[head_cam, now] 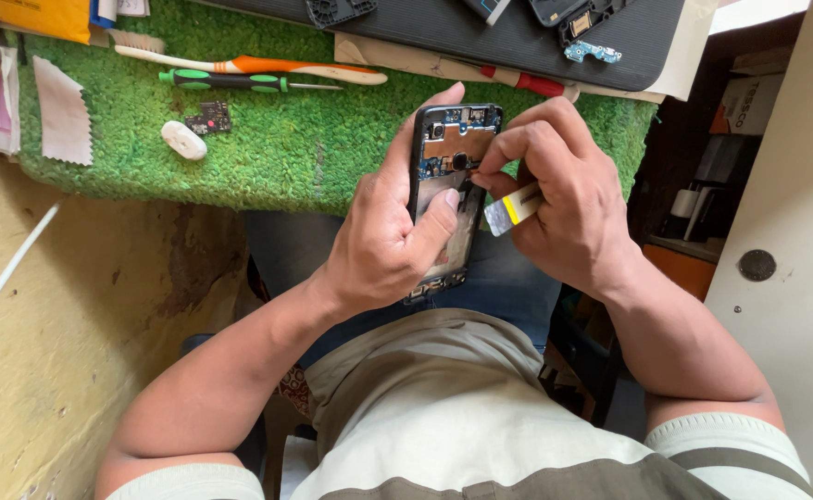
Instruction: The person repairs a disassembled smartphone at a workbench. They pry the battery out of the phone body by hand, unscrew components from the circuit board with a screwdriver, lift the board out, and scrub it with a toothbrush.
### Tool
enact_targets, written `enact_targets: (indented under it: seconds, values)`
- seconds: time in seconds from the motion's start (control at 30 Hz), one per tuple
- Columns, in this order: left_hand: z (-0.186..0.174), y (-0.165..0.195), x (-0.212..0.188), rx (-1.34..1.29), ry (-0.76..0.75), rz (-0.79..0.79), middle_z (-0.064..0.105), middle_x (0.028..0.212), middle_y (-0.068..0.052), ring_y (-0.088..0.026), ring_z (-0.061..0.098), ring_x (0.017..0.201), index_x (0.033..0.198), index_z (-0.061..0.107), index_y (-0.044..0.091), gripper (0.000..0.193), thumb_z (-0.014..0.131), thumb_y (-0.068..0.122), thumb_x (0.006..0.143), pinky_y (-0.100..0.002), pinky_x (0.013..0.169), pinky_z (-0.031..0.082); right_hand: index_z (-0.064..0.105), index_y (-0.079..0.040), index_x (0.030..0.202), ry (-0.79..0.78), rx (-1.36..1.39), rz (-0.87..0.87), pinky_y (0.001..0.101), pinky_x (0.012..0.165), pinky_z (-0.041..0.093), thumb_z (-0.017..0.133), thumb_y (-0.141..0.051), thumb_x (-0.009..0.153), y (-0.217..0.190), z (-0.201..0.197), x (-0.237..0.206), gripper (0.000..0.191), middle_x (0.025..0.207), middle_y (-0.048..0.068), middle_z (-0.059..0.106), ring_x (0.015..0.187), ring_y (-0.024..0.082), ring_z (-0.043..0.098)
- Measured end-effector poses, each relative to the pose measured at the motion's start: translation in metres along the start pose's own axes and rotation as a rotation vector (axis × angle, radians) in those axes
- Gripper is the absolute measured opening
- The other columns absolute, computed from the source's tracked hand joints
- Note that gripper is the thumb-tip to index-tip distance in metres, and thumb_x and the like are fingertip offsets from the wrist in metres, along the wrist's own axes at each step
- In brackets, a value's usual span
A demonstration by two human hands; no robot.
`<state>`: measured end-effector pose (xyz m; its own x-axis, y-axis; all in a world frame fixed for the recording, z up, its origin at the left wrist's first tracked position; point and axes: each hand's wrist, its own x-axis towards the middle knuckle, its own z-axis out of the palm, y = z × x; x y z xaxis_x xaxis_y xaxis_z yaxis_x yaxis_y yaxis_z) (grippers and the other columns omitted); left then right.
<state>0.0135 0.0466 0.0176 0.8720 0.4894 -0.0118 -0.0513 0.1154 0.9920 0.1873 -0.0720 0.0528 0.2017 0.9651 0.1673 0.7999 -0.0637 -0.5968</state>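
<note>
My left hand (390, 231) grips an opened smartphone (453, 148) with its back cover off, thumb lying across the exposed frame. The circuit board and camera show at the phone's top end. My right hand (569, 208) pinches a small tool with a grey and yellow handle (510, 209), its tip pressed against the board near the phone's middle. Both hands hover over my lap, just in front of the green turf mat (277, 139).
On the mat lie a green-and-black screwdriver (240, 81), an orange-handled toothbrush (268, 67), a small circuit board (208, 118) and a white oval piece (183, 140). A dark tray (481, 37) with phone parts sits behind. Cloth scraps (62, 109) lie left; shelves stand right.
</note>
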Motion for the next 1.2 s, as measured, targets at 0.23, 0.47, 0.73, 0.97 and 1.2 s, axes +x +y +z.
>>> enact_targets:
  seconds: [0.23,0.47,0.73,0.97,1.2]
  values:
    - [-0.002,-0.007,-0.001,-0.107,0.007,0.012,0.07,0.126,-0.01,-0.014,0.066,0.115,0.151,0.041,0.003,0.046,0.055,0.007,0.108,-0.033,0.112,0.053,0.063,-0.005,0.106,0.009,-0.032,-0.162,0.0344,0.076,0.058,0.079,0.005,0.093,0.002,-0.001,-0.004,0.023,0.112,0.011,0.064,0.106,0.029,0.069]
    - [-0.004,-0.013,-0.002,-0.17,-0.006,0.019,0.068,0.127,-0.009,-0.012,0.063,0.117,0.147,0.045,0.003,0.04,0.057,0.008,0.109,-0.032,0.114,0.051,0.07,-0.004,0.113,0.109,-0.005,-0.228,0.0302,0.072,0.06,0.081,0.007,0.097,0.006,0.002,-0.005,0.022,0.109,0.009,0.07,0.091,0.022,0.073]
    - [-0.004,-0.015,-0.001,-0.203,-0.007,-0.003,0.066,0.129,-0.008,-0.011,0.061,0.119,0.148,0.045,0.002,0.042,0.057,0.007,0.108,-0.032,0.114,0.051,0.074,-0.006,0.117,0.085,0.002,-0.165,0.0273,0.07,0.059,0.081,0.007,0.096,0.004,0.001,-0.006,0.026,0.105,0.009,0.068,0.085,0.018,0.07]
    - [-0.004,-0.018,0.0,-0.307,-0.032,0.027,0.064,0.13,-0.007,-0.012,0.061,0.121,0.143,0.045,0.0,0.034,0.055,0.005,0.111,-0.029,0.113,0.049,0.076,-0.004,0.119,0.074,-0.012,-0.273,0.0318,0.069,0.058,0.078,0.009,0.085,0.01,-0.001,-0.007,0.036,0.103,0.01,0.068,0.085,0.02,0.069]
    - [-0.001,-0.018,0.0,-0.363,0.007,-0.024,0.067,0.123,-0.005,-0.009,0.064,0.114,0.139,0.051,0.001,0.028,0.056,0.012,0.114,-0.028,0.107,0.052,0.077,-0.001,0.117,0.07,-0.195,-0.545,0.0326,0.06,0.049,0.083,-0.004,0.087,0.016,-0.001,-0.002,0.031,0.109,0.012,0.071,0.074,0.018,0.064]
